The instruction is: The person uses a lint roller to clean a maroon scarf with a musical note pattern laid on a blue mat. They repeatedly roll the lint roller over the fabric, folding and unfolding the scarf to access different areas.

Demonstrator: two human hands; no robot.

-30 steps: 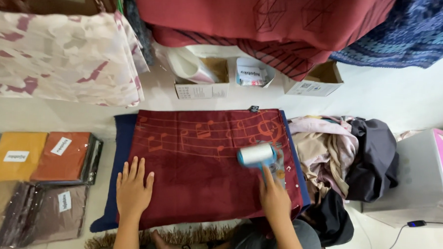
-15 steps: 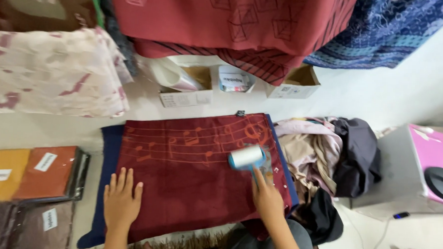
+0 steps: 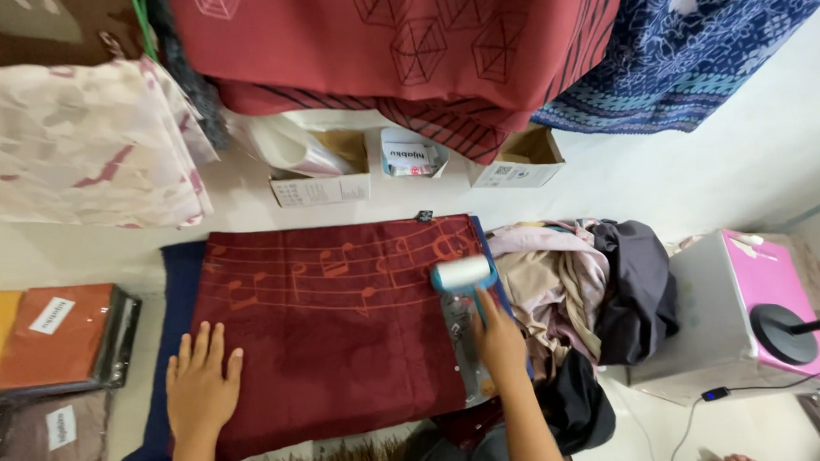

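Lint roller (image 3: 463,274) lies on the far right corner of the dark red cloth (image 3: 334,337), its pale drum with the long axis running left to right across the cloth and its handle pointing back toward the person. The right hand (image 3: 499,338) is clamped around that handle, fingers closed on it. The left hand (image 3: 201,385) presses flat on the cloth's near left corner, fingers spread apart and holding nothing. One cloth is spread out, printed with orange music notes along its far half, over a dark blue mat (image 3: 178,277). Just right of it sits one heap of crumpled garments (image 3: 590,282), and beyond that one pink-topped box (image 3: 743,315). Three open cardboard boxes (image 3: 321,186) stand along the far wall. Three packaged folded cloths (image 3: 56,336) lie stacked at the left.
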